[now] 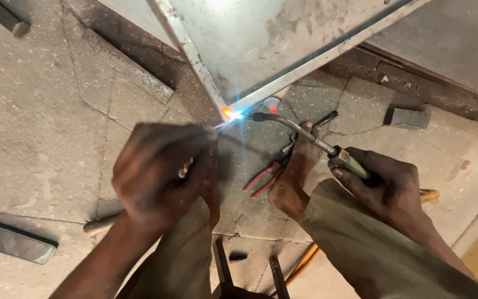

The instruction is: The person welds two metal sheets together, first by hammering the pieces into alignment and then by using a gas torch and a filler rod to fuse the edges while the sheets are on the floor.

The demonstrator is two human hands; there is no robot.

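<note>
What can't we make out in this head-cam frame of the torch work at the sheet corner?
Head view:
- Joint at the metal sheet corner: washed out by flame glare.
- Rod in the left hand: mostly hidden by fingers.
- Torch handle: covered by the right hand.
- Red-handled pliers: jaws hidden behind a bare foot.

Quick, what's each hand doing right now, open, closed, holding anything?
Left hand: closed around a thin filler rod aimed at the glowing corner of the metal frame.
Right hand: closed on the torch handle.
</note>
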